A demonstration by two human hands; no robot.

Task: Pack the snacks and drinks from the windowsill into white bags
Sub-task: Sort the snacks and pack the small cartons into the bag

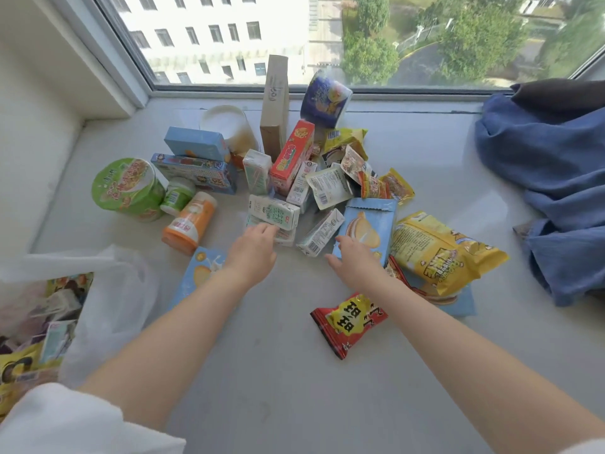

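Note:
A heap of snacks and drinks lies on the white windowsill (278,371). My left hand (253,252) reaches to a stack of white-green drink cartons (275,213), fingertips touching the lower carton. My right hand (352,258) lies with spread fingers on the near edge of a light blue biscuit box (368,224), beside a tilted white carton (322,232). A white plastic bag (108,306) sits open at the left edge, with several packs inside. A red snack packet (348,322) lies near my right forearm.
A green noodle cup (129,188), an orange bottle (191,222), blue boxes (196,158), a red carton (293,157), a purple bowl (325,98) and a tall brown box (275,106) stand further back. A yellow bag (438,250) lies right; blue cloth (556,191) beyond it.

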